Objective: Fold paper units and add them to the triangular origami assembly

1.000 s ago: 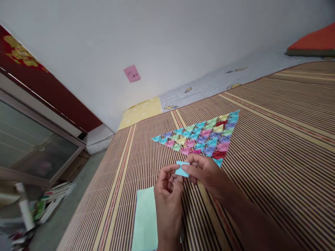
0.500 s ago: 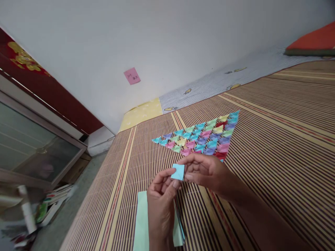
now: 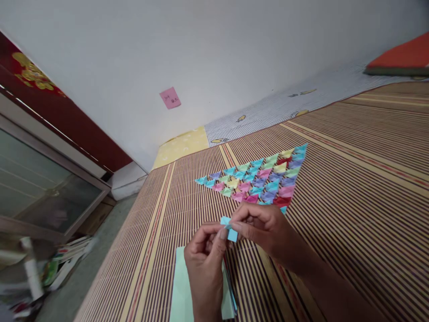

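Observation:
A small folded piece of light blue paper (image 3: 232, 235) is pinched between both hands. My left hand (image 3: 206, 255) grips its left side between thumb and index finger. From the right, my right hand (image 3: 263, 223) pinches a raised part near its middle with thumb and fingertips. Just beyond the hands lies a triangle of small folded paper pieces (image 3: 264, 172) in blue, pink, green, yellow, purple and red, set in rows. Under my left hand rests a stack of paper sheets (image 3: 181, 281), pale green on top, partly hidden by the wrist.
A striped mat (image 3: 351, 188) covers the surface beneath everything. Behind it, a white wall carries a pink note (image 3: 170, 98). A folded orange cloth (image 3: 402, 53) lies at the far right. At the left are a glass-panelled door (image 3: 43, 179) and clutter on the floor.
The blue paper was a flat square held by my left hand, with the right fingers beside it. Now both hands pinch it, and a part stands up near its middle.

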`<action>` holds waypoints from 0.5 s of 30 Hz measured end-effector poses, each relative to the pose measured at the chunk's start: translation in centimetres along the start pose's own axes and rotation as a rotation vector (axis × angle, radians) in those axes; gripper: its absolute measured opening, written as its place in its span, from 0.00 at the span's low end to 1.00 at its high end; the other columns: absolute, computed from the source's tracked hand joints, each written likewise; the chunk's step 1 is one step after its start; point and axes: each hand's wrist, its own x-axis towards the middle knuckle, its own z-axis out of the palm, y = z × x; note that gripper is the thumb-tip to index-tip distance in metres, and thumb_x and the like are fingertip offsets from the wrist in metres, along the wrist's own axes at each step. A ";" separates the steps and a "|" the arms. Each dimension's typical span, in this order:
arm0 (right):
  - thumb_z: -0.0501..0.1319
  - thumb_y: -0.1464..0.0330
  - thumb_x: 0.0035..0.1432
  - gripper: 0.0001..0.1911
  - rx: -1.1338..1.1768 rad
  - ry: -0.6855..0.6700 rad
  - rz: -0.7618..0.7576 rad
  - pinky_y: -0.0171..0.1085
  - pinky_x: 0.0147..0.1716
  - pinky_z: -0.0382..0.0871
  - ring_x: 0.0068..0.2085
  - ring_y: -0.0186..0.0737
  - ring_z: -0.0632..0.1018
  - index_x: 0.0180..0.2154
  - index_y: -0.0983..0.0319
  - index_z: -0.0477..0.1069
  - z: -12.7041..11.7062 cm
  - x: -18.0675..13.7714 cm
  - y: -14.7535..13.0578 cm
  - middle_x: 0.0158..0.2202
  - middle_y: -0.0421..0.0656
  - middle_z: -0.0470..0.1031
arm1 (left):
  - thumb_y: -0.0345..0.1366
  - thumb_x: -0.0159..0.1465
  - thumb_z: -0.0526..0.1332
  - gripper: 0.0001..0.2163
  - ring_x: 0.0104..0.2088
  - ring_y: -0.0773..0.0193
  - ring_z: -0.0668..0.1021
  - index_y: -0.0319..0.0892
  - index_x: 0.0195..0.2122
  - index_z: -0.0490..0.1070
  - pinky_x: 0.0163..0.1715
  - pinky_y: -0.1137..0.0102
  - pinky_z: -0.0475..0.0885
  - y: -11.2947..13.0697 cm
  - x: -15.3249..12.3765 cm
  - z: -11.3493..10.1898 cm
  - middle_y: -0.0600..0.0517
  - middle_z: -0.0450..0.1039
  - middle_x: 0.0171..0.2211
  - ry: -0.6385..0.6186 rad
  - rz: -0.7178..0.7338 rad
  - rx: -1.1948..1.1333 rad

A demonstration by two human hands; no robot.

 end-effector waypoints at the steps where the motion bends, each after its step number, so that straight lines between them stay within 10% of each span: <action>1: 0.65 0.66 0.62 0.07 -0.012 0.013 -0.010 0.35 0.30 0.69 0.30 0.36 0.75 0.32 0.62 0.76 0.2 0.0 0.0 0.28 0.40 0.75 | 0.39 0.60 0.71 0.07 0.26 0.70 0.75 0.42 0.30 0.80 0.29 0.77 0.72 0.0 -0.1 0.1 0.54 0.77 0.26 0.012 0.015 0.017; 15: 0.63 0.72 0.58 0.07 -0.108 0.123 -0.098 0.37 0.33 0.67 0.32 0.38 0.74 0.27 0.60 0.73 0.5 0.2 0.1 0.29 0.40 0.73 | 0.41 0.59 0.71 0.09 0.31 0.67 0.76 0.42 0.32 0.77 0.33 0.75 0.72 0.1 -0.5 1.2 0.54 0.77 0.29 0.131 -0.050 0.029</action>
